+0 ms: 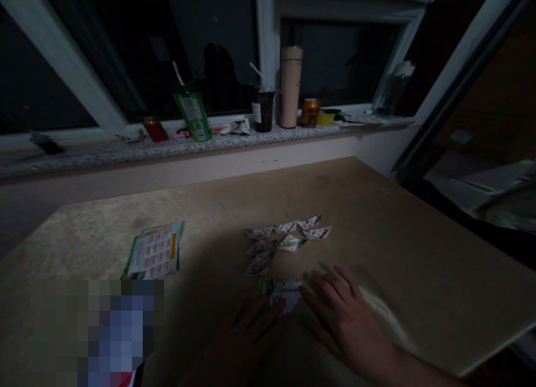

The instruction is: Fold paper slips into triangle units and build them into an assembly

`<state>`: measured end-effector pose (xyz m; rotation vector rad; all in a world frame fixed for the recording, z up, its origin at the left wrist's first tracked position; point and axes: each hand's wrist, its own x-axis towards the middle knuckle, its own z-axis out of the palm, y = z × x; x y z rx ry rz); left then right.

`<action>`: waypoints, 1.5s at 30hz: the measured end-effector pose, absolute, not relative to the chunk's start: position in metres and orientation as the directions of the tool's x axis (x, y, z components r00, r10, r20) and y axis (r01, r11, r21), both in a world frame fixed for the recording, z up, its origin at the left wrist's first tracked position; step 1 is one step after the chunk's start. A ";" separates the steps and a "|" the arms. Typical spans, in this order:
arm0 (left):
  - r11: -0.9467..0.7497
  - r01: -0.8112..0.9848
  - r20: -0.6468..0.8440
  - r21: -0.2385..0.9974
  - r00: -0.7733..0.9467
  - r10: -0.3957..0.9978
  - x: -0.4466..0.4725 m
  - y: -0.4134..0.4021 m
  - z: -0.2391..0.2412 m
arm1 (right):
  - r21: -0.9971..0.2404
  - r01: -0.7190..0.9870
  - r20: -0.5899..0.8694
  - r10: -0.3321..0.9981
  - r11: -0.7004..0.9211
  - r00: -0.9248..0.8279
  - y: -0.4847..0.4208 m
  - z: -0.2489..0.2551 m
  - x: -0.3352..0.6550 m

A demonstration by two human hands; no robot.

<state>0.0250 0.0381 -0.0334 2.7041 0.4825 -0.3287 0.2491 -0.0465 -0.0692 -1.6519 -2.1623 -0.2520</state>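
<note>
A small printed sheet of paper (288, 297) lies on the table between my two hands. My left hand (245, 334) is in shadow, its fingers stretched out and resting along the paper's left and near side. From the right, my right hand (345, 320) reaches in with fingers apart; its fingertips are at the paper's right edge. Just beyond, several small folded paper boats (288, 242) stand grouped together, made of similar printed paper. To the left lies a flat stack of printed leaflets (154, 250) with green edges.
The brown table (419, 264) meets a wall under a granite windowsill (234, 141). On the sill stand a green drink pouch (193, 114), a dark cup (262, 110) with a straw, a pink flask (290, 88) and an orange can (310, 113). A pixelated patch covers the lower left.
</note>
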 end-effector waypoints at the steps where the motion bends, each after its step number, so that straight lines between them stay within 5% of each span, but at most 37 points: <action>1: -0.871 0.371 -0.293 0.322 0.914 0.281 0.025 0.038 -0.033 | -0.100 0.955 0.423 0.881 0.279 -0.213 -0.046 -0.069 0.249; 11: -0.865 0.391 -0.344 0.316 0.896 0.280 0.029 0.040 -0.031 | -0.112 0.956 0.377 0.902 0.272 -0.212 -0.046 -0.070 0.252; 32: -0.916 0.295 -0.174 0.273 0.951 0.255 0.015 0.041 -0.039 | -0.146 0.952 0.385 0.902 0.268 -0.195 -0.045 -0.067 0.255; 45: -0.939 0.291 -0.162 0.184 0.951 0.263 0.015 0.043 -0.044 | -0.153 0.861 0.397 0.828 0.484 -0.395 -0.058 -0.062 0.256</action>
